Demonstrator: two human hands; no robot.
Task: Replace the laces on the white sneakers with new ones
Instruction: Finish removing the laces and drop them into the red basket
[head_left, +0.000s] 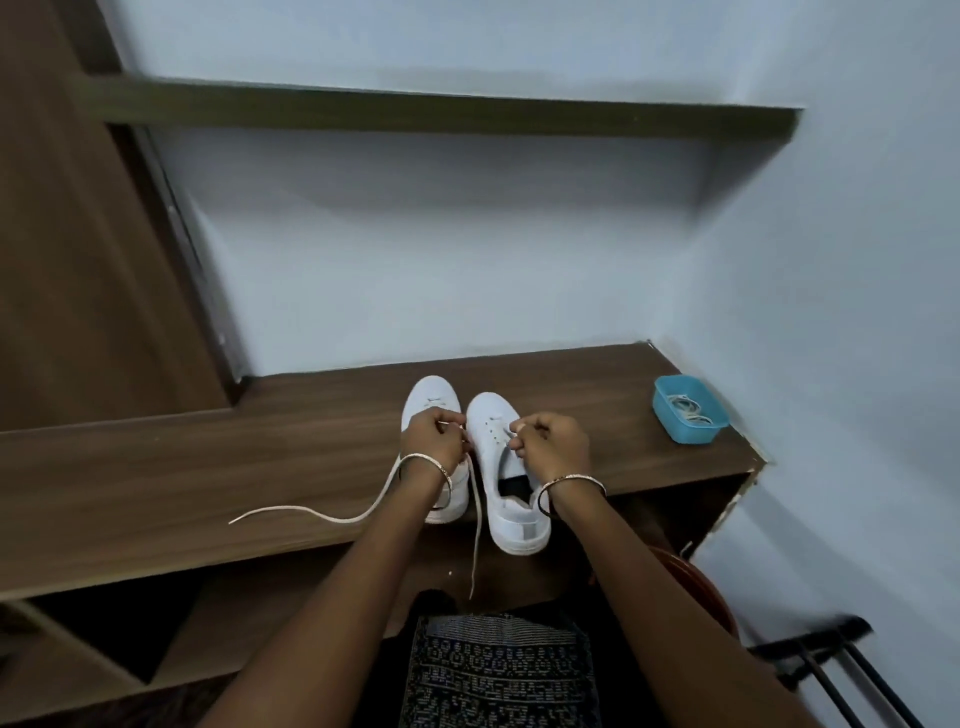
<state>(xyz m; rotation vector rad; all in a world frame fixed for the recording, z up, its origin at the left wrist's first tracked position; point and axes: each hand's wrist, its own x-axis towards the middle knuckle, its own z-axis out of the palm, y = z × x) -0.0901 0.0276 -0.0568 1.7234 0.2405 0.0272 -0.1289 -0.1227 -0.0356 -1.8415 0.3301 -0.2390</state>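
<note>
Two white sneakers stand side by side on the brown wooden ledge (208, 467), toes toward the wall. My left hand (434, 441) covers the middle of the left sneaker (431, 397) and pinches a white lace (311, 514). One end of that lace trails left across the ledge; the other hangs down over the front edge between the shoes. My right hand (556, 441) is at the eyelets of the right sneaker (511, 519), fingertips pinched on a short bit of lace there. The right sneaker's upper eyelets look bare, and its tongue and dark inside are visible.
A small blue plastic tub (680, 434) holding coiled white laces sits on the ledge's right end near the wall. A dark shelf (441, 111) runs along the wall above. Open cubbies lie under the ledge, and a black rack (831, 670) stands at the lower right.
</note>
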